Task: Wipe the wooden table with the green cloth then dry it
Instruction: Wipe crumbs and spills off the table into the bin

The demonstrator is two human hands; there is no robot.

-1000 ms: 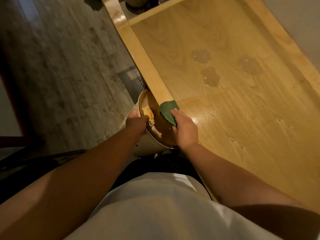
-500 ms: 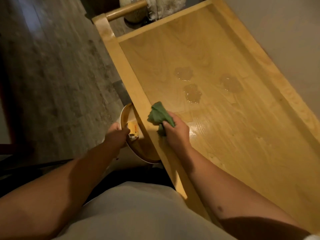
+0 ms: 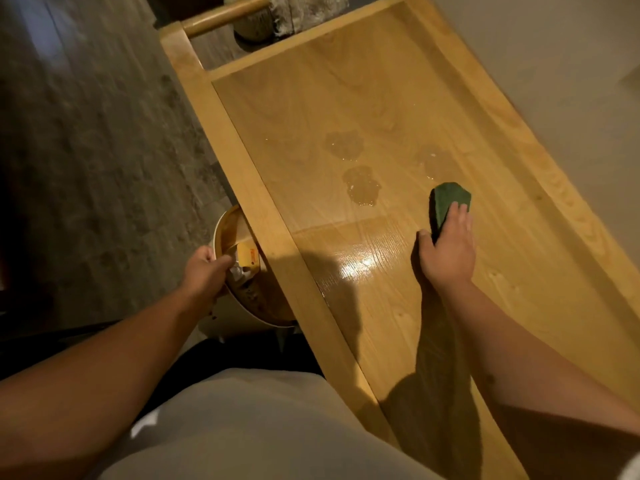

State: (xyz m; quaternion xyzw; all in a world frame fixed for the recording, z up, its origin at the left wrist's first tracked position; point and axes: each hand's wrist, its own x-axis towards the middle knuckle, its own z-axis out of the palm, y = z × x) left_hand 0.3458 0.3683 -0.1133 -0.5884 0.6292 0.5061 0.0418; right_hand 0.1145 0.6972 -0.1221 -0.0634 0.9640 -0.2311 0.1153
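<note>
My right hand lies on the table with the green cloth under it, fingers fairly straight over the top and the thumb against the cloth's near edge, pressing it down on the wood. The cloth sits just right of the puddles, nearest to the faint one beyond it; I can't tell if it touches that one. The two darker puddles lie apart from the cloth, to its left. Nearer me than the cloth, the wood shines wet.

My left hand is off the table's left edge, fingers curled over the rim of the bucket, which stands on the floor against that edge. Something yellow shows inside it; what it is I can't say.

I judge I am at the start of the wet wipe. Next, I think, the cloth should be kept flat and swept left through the puddles, with enough pressure to pick the water up and not just smear it. Drying comes later, and I see nothing dry for that.
</note>
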